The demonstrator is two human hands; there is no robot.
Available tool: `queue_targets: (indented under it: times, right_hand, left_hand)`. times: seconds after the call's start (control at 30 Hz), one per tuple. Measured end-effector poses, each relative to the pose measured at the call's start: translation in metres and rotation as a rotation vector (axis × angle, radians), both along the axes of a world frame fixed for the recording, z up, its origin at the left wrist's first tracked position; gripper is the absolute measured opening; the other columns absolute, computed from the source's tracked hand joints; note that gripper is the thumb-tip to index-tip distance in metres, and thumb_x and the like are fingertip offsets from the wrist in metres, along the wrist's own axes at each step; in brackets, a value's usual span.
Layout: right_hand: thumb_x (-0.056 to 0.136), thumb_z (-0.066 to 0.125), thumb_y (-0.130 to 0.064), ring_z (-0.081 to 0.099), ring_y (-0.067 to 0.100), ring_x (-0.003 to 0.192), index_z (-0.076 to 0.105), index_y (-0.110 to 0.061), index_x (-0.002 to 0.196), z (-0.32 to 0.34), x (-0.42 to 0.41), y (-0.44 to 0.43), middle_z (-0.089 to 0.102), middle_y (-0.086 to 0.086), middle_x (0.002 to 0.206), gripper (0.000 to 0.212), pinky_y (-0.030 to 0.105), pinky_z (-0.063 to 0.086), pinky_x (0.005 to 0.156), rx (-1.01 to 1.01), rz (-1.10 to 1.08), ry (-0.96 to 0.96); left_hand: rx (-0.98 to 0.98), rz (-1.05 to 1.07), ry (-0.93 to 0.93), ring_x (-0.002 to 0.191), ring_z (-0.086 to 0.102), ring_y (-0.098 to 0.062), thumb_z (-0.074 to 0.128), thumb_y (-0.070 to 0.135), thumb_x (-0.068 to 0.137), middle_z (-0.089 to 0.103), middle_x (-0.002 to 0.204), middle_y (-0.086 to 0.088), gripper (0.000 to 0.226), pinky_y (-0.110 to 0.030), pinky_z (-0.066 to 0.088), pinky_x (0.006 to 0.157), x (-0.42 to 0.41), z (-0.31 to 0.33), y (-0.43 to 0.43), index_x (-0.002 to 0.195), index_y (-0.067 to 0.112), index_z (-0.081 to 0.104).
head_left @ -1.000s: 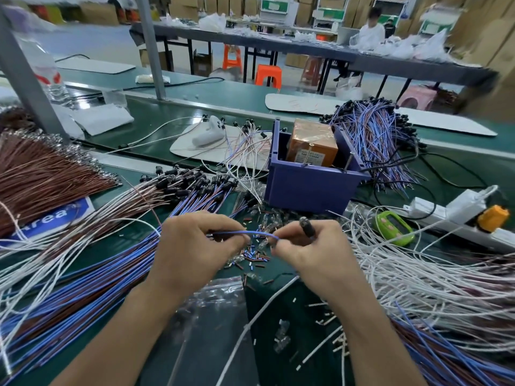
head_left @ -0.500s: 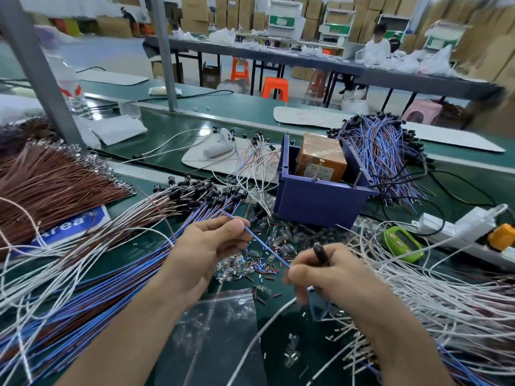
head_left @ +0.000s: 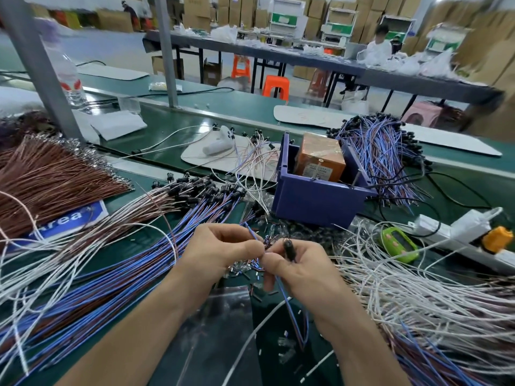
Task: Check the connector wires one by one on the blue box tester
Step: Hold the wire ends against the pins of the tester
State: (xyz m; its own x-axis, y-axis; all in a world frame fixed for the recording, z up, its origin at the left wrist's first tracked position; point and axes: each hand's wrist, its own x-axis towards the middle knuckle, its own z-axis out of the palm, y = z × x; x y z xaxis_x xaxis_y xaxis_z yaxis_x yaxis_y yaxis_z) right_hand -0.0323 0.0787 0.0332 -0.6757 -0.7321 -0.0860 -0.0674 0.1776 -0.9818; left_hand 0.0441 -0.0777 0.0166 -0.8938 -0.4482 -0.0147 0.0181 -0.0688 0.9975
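Note:
My left hand (head_left: 223, 250) pinches the end of a thin blue connector wire (head_left: 289, 305) between thumb and fingers. My right hand (head_left: 301, 270) grips the same wire, with its black connector plug (head_left: 288, 246) sticking up from my fingers; the wire's loop hangs down below my right palm. The two hands meet fingertip to fingertip low in the middle of the view. The blue box tester (head_left: 317, 196) stands just beyond them on the green bench, with an orange box (head_left: 320, 157) inside it.
A big fan of blue and brown connector wires (head_left: 117, 271) lies left. White wires (head_left: 412, 296) pile up right. More blue wires (head_left: 381, 151) lie behind the box. A green device (head_left: 398, 243), a white power strip (head_left: 457, 232) and a clear plastic bag (head_left: 223, 324) are close by.
My hands have come together: the wire was stretched between them, and now both pinch it at one spot, with a loop hanging under my right hand. The view has shifted slightly.

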Motion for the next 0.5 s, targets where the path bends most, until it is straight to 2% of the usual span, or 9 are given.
queue_targets:
  times: [0.07,0.13,0.33,0.5]
  right_hand:
    - [0.092,0.065,-0.002,0.045,-0.001,0.04,0.065,-0.021,0.06,0.0018,0.0002,0.0007,0.064,0.011,0.055,0.037,0.006,0.037,0.046,-0.01,0.002,-0.054]
    - [0.09,0.065,0.001,0.046,0.001,0.038,0.062,-0.019,0.061,0.0029,0.0001,0.0021,0.063,0.014,0.055,0.036,0.006,0.037,0.045,-0.019,-0.004,-0.098]
    - [0.088,0.068,0.001,0.052,0.009,0.043,0.063,-0.019,0.061,0.0002,-0.0041,0.0046,0.062,0.013,0.055,0.034,0.005,0.039,0.049,-0.013,0.01,-0.124]
    - [0.086,0.068,0.003,0.053,0.01,0.042,0.061,-0.018,0.06,-0.0006,-0.0089,0.0101,0.059,0.012,0.054,0.034,0.006,0.037,0.047,-0.021,-0.018,-0.124]
  left_hand:
    - [0.121,0.039,0.004,0.067,0.067,-0.013,0.094,0.013,0.052,0.073,0.071,-0.007,0.023,-0.018,0.055,0.068,-0.0014,0.0015,-0.0003,0.071,0.014,0.082]
    - [0.227,0.073,0.005,0.066,0.069,-0.014,0.091,0.023,0.047,0.074,0.07,-0.008,0.026,-0.021,0.057,0.069,-0.0018,0.0022,-0.0026,0.07,0.014,0.082]
    - [0.233,0.114,-0.054,0.065,0.067,-0.016,0.082,0.022,0.055,0.074,0.069,-0.01,0.015,-0.035,0.052,0.085,-0.0003,0.0058,-0.0024,0.067,0.013,0.082]
    - [0.349,0.252,0.015,0.067,0.068,-0.013,0.077,0.018,0.066,0.074,0.07,-0.006,0.006,-0.027,0.055,0.075,-0.001,0.0062,-0.009,0.065,0.015,0.081]
